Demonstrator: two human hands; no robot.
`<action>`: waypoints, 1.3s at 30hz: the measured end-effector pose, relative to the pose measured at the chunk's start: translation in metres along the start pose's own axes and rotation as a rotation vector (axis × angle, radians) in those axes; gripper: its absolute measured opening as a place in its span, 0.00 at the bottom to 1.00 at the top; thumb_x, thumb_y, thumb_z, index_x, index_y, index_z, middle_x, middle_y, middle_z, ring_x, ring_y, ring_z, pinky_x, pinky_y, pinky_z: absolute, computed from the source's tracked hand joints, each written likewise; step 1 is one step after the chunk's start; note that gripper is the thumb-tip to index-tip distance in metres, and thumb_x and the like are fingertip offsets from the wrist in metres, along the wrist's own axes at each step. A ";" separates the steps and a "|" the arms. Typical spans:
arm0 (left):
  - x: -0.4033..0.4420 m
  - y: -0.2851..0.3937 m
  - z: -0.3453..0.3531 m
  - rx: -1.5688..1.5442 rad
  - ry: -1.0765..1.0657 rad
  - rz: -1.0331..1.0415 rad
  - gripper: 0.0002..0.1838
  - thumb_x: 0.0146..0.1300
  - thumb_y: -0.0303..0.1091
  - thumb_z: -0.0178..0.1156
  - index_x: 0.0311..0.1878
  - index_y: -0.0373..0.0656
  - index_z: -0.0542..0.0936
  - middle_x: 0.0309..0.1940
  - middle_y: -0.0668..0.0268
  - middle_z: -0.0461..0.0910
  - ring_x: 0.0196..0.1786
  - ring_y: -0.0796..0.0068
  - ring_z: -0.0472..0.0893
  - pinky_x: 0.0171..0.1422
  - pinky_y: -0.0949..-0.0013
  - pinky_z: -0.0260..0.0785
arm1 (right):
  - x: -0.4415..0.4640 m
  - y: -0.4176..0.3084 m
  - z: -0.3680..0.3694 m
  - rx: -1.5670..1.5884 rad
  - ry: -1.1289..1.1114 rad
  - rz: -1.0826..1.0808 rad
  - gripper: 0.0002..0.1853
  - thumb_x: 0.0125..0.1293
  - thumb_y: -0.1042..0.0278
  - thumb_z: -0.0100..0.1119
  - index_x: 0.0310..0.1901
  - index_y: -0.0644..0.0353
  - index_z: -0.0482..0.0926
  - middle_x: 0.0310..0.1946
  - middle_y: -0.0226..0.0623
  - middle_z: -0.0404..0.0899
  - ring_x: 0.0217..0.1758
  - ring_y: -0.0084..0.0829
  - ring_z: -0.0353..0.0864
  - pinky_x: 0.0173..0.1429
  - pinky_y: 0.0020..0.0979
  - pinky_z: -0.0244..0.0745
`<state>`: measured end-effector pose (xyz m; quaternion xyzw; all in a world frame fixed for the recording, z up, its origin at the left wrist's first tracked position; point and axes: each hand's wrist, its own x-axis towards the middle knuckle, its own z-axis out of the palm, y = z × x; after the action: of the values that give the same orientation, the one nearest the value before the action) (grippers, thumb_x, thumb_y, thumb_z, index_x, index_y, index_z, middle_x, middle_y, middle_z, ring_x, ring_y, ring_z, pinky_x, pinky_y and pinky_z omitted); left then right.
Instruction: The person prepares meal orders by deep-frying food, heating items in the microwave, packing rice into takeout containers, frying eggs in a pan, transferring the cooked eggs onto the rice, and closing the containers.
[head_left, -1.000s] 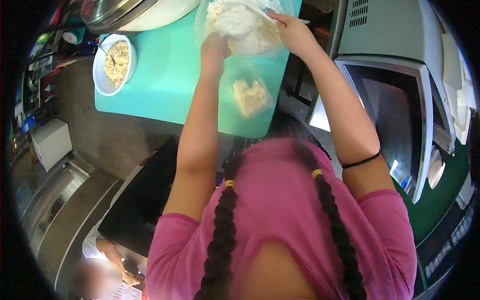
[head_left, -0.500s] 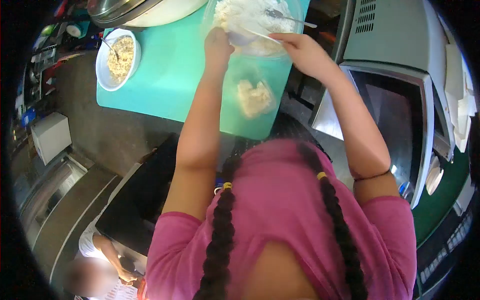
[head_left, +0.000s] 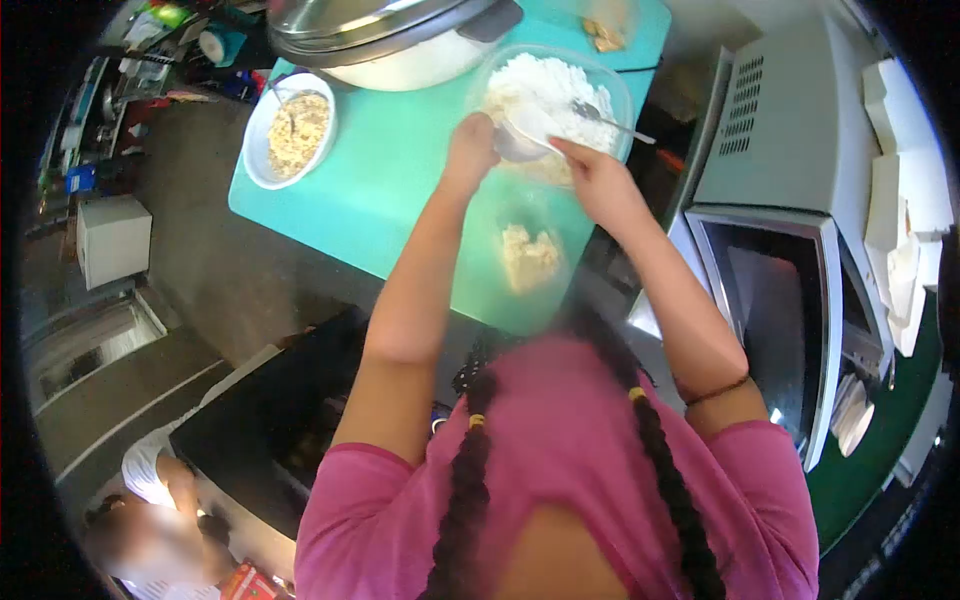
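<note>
Turquoise shows across the tabletop (head_left: 390, 210), where a clear tub (head_left: 627, 108) of white, fluffy, grainy food (head_left: 545, 85) is placed. Far to the left of the tub, a white bowl (head_left: 253, 150) is filled with a crumbly yellowish mixture (head_left: 300, 130), and a metal spoon is stood in it. Nearer, at the tub's upper left, a large pale pot is covered by a shiny, domed lid (head_left: 350, 20).

At the tub's near left side, the left hand (head_left: 472, 150) is mostly closed, its fingers curled against a small see-through thing (head_left: 515, 148); whether this is gripped cannot be told. Over the tub, a white spoon (head_left: 534, 124) is held by its handle in the nearly closed right hand (head_left: 590, 175), thumb and fingers pinched together. The spoon is best kept low and level, with the see-through thing steadied close by, so that loose grains are caught in the tub.

Just below the tub, pale, rough lumps (head_left: 530, 258) are contained in thin, clear plastic. Inside the tub's right side, a second metal spoon (head_left: 590, 112) is rested, its handle over the rim. Further right, a boxy grey microwave (head_left: 770, 130) is seen.
</note>
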<state>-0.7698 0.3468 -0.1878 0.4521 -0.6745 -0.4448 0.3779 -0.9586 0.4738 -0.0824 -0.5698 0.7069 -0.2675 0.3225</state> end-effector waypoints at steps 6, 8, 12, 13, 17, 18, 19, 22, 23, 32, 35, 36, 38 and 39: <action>-0.011 0.023 -0.003 -0.448 0.052 -0.398 0.14 0.72 0.37 0.46 0.27 0.48 0.63 0.23 0.76 0.60 0.22 0.85 0.57 0.23 0.76 0.52 | 0.001 0.035 -0.039 -0.233 0.266 0.006 0.14 0.71 0.67 0.52 0.54 0.46 0.84 0.39 0.54 0.83 0.42 0.51 0.85 0.46 0.44 0.79; -0.012 0.012 0.001 -0.339 0.044 -0.274 0.14 0.73 0.37 0.46 0.28 0.49 0.63 0.23 0.76 0.59 0.22 0.85 0.56 0.23 0.76 0.51 | 0.009 0.015 -0.024 -0.126 0.339 -0.111 0.15 0.72 0.67 0.52 0.56 0.45 0.82 0.35 0.58 0.81 0.38 0.51 0.85 0.43 0.42 0.78; -0.027 0.050 -0.002 -0.474 0.002 -0.287 0.15 0.74 0.37 0.45 0.28 0.49 0.63 0.22 0.76 0.59 0.22 0.85 0.56 0.23 0.76 0.52 | 0.049 0.032 0.002 0.109 0.146 -0.191 0.14 0.70 0.67 0.55 0.54 0.49 0.83 0.27 0.47 0.80 0.29 0.38 0.79 0.39 0.35 0.75; -0.029 0.048 -0.005 -0.471 0.029 -0.294 0.15 0.75 0.37 0.45 0.28 0.49 0.64 0.22 0.76 0.59 0.22 0.85 0.57 0.23 0.77 0.52 | 0.061 0.038 -0.009 0.179 0.084 -0.162 0.14 0.70 0.68 0.56 0.54 0.50 0.83 0.25 0.42 0.79 0.28 0.33 0.78 0.39 0.34 0.74; -0.030 0.037 -0.010 -0.392 0.063 -0.236 0.14 0.75 0.38 0.45 0.30 0.48 0.66 0.22 0.76 0.61 0.22 0.85 0.60 0.23 0.77 0.56 | 0.024 -0.040 -0.033 0.088 0.450 -0.137 0.13 0.72 0.68 0.53 0.55 0.53 0.80 0.26 0.44 0.81 0.27 0.40 0.79 0.37 0.35 0.74; -0.030 0.034 -0.009 -0.395 0.065 -0.226 0.14 0.75 0.38 0.45 0.30 0.48 0.66 0.22 0.76 0.61 0.22 0.85 0.60 0.23 0.77 0.56 | 0.021 -0.029 -0.019 0.085 0.456 -0.145 0.13 0.72 0.68 0.53 0.55 0.53 0.80 0.26 0.44 0.81 0.27 0.40 0.79 0.37 0.35 0.74; -0.027 0.029 -0.008 -0.307 0.054 -0.175 0.14 0.75 0.38 0.45 0.30 0.47 0.67 0.23 0.75 0.62 0.22 0.85 0.61 0.23 0.76 0.57 | 0.023 -0.008 0.006 0.021 0.334 -0.260 0.13 0.73 0.67 0.53 0.55 0.53 0.79 0.28 0.46 0.82 0.29 0.43 0.80 0.38 0.36 0.75; -0.026 0.043 -0.009 -0.285 0.063 -0.173 0.13 0.74 0.39 0.45 0.31 0.46 0.68 0.23 0.74 0.63 0.22 0.84 0.63 0.23 0.75 0.60 | 0.021 -0.025 -0.001 0.058 0.367 -0.363 0.12 0.74 0.67 0.52 0.56 0.53 0.78 0.33 0.50 0.83 0.36 0.48 0.83 0.43 0.38 0.76; -0.031 0.046 -0.011 -0.349 0.070 -0.250 0.13 0.74 0.39 0.45 0.31 0.46 0.69 0.23 0.74 0.63 0.22 0.83 0.64 0.24 0.75 0.61 | 0.012 -0.044 -0.013 0.169 0.506 -0.328 0.12 0.74 0.68 0.51 0.56 0.52 0.78 0.35 0.51 0.84 0.40 0.48 0.84 0.46 0.39 0.76; -0.039 0.047 -0.018 -0.277 0.026 -0.197 0.12 0.72 0.38 0.45 0.33 0.43 0.70 0.24 0.70 0.68 0.22 0.79 0.68 0.25 0.71 0.65 | -0.029 -0.088 -0.042 0.344 0.664 -0.224 0.13 0.73 0.67 0.52 0.55 0.51 0.82 0.39 0.54 0.83 0.48 0.49 0.84 0.55 0.43 0.75; -0.041 0.057 -0.018 -0.179 0.049 -0.112 0.12 0.71 0.36 0.46 0.32 0.40 0.72 0.22 0.67 0.69 0.22 0.76 0.71 0.25 0.68 0.65 | -0.006 -0.005 0.028 -0.112 0.329 -0.393 0.14 0.73 0.67 0.51 0.56 0.53 0.80 0.38 0.53 0.83 0.42 0.49 0.85 0.49 0.40 0.78; -0.039 0.058 -0.019 -0.140 0.081 -0.069 0.13 0.70 0.35 0.47 0.32 0.38 0.74 0.21 0.63 0.70 0.22 0.73 0.73 0.26 0.66 0.66 | -0.014 -0.018 0.016 -0.177 0.272 -0.298 0.13 0.74 0.68 0.51 0.55 0.55 0.80 0.40 0.54 0.83 0.44 0.50 0.85 0.50 0.40 0.78; -0.043 0.065 -0.026 -0.197 0.065 -0.110 0.13 0.70 0.35 0.47 0.33 0.38 0.74 0.21 0.63 0.70 0.22 0.74 0.73 0.26 0.67 0.66 | -0.017 -0.048 -0.010 -0.010 0.429 -0.270 0.13 0.74 0.67 0.51 0.54 0.55 0.80 0.41 0.54 0.83 0.47 0.51 0.84 0.53 0.41 0.77; -0.051 0.065 -0.030 -0.242 0.034 -0.169 0.13 0.70 0.35 0.48 0.33 0.38 0.74 0.21 0.63 0.70 0.22 0.74 0.73 0.26 0.67 0.66 | -0.025 -0.063 -0.018 0.170 0.580 -0.220 0.12 0.73 0.67 0.51 0.54 0.55 0.80 0.43 0.55 0.82 0.49 0.52 0.83 0.56 0.42 0.76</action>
<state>-0.7447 0.4004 -0.1229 0.4658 -0.5690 -0.5453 0.4024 -0.9289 0.4856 -0.0194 -0.5140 0.6787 -0.5099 0.1232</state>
